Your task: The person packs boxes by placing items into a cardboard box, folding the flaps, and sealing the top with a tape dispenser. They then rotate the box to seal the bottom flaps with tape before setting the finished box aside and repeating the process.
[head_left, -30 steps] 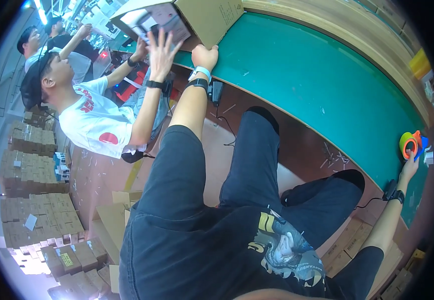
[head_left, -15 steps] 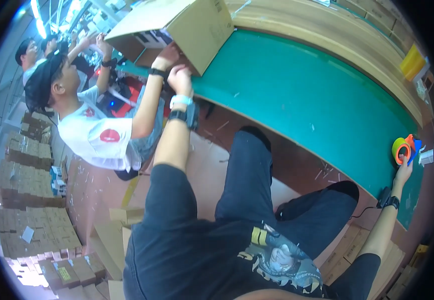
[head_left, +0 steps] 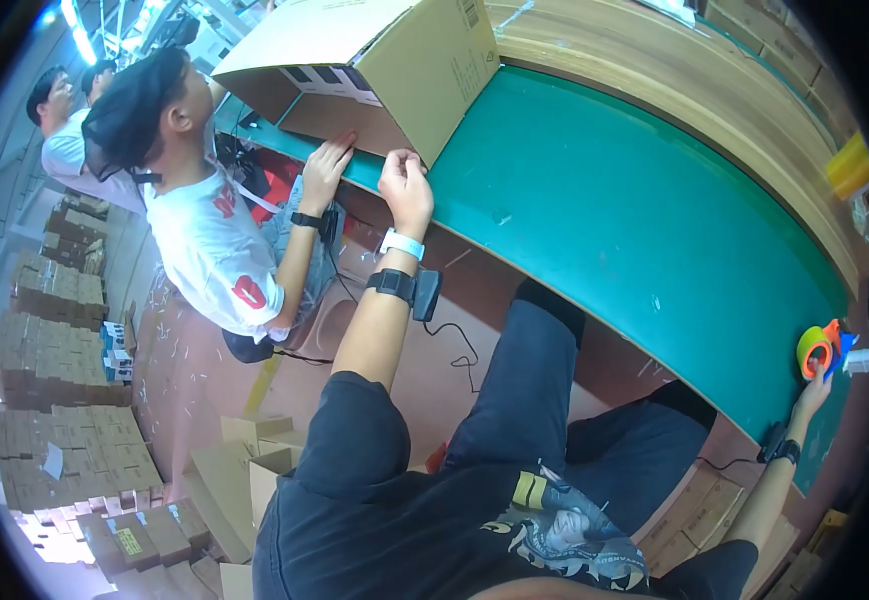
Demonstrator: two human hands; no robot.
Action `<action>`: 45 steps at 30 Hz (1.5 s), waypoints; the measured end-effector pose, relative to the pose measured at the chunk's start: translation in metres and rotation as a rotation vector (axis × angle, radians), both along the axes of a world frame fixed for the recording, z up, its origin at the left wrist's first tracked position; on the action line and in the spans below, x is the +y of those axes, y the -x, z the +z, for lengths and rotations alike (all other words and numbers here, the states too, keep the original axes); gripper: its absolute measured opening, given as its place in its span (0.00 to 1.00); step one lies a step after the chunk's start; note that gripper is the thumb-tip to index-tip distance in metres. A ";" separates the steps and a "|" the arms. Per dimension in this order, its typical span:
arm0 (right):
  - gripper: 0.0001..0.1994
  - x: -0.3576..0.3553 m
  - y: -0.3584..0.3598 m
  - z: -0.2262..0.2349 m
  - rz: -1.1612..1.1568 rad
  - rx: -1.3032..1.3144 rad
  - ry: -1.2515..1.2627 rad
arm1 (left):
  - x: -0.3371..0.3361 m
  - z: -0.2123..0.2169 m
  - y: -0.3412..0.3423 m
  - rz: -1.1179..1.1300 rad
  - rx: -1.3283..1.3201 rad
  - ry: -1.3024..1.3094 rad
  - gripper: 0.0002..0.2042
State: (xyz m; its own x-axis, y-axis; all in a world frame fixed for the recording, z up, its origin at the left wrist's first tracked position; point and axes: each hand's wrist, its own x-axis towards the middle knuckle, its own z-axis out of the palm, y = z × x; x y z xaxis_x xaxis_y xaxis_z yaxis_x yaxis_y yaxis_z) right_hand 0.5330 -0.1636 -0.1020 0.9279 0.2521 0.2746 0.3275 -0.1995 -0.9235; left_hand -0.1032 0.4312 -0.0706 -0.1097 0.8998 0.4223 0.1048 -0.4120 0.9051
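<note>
A large brown cardboard box [head_left: 444, 90] lies on its side on the green table [head_left: 594, 220], its open end toward me and the left, with white and dark pieces inside. My left hand [head_left: 405, 186] is closed at the lower corner of that opening; its curled fingers hide whatever they pinch. Far to the right, my right hand [head_left: 812, 392] is closed on a tape dispenser [head_left: 836, 345] with orange and blue parts and a yellow-green roll. Beside my left hand, a co-worker's hand [head_left: 327, 165] rests flat near the box's lower edge.
A co-worker in a white shirt [head_left: 194, 240] stands close at the left. Stacked cartons [head_left: 49, 360] line the left side, and open cartons [head_left: 219, 490] stand near my left elbow. A wooden ledge [head_left: 654, 80] borders the table's far side. A cable [head_left: 464, 345] hangs below my left wrist.
The view has shifted. The co-worker has leaned toward the box, lowering one hand from inside its opening to the lower edge. My left hand stays by the corner; my right still holds the tape dispenser.
</note>
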 end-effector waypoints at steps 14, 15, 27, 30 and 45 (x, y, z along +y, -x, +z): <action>0.14 0.012 0.020 0.009 0.048 -0.013 0.046 | 0.004 -0.002 -0.001 0.155 0.237 -0.089 0.09; 0.14 0.009 0.017 0.008 0.047 -0.009 0.071 | 0.004 -0.001 -0.005 0.151 0.238 -0.093 0.09; 0.13 0.013 0.011 0.002 0.053 -0.052 0.036 | 0.012 0.001 -0.010 0.173 0.312 -0.118 0.10; 0.13 0.015 0.010 -0.004 0.051 -0.025 0.033 | 0.013 0.002 -0.005 0.201 0.377 -0.098 0.11; 0.17 0.013 -0.003 -0.017 0.087 0.028 0.055 | 0.015 -0.003 -0.007 0.195 0.360 -0.120 0.11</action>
